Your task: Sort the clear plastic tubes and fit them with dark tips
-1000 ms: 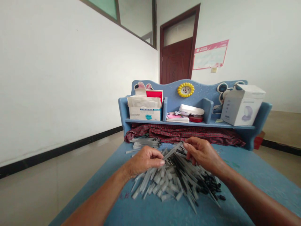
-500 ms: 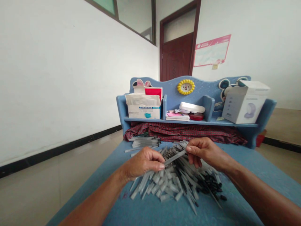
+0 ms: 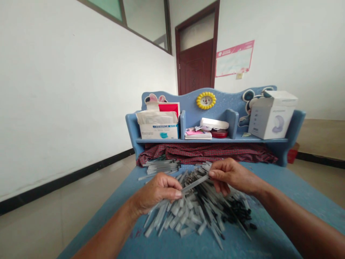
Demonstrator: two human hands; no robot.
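Note:
A translucent pen barrel (image 3: 195, 184) is stretched at a slant between my two hands, above the heap. Its lower left end is pinched between the thumb and fingers of my left hand (image 3: 160, 192). My right hand (image 3: 233, 176) grips the upper right end the same way. Directly below lie loose clear plastic pen caps (image 3: 179, 214), thin dark refills (image 3: 206, 203) and small metallic tips (image 3: 192, 176). Small black plugs (image 3: 239, 212) are heaped under my right hand. Behind my left hand, several pens (image 3: 163, 166) lie in a stack.
The blue desk (image 3: 151, 248) carries a shelf at the back with a mask box (image 3: 159, 130), papers (image 3: 198, 135), a red round tin (image 3: 219, 133) and a white carton (image 3: 272, 117). Checked cloth (image 3: 205, 153) is bunched below the shelf.
The whole view has shifted a little, so the desk and shelf appear further left. Both hands keep hold of the pen barrel in nearly the same pose.

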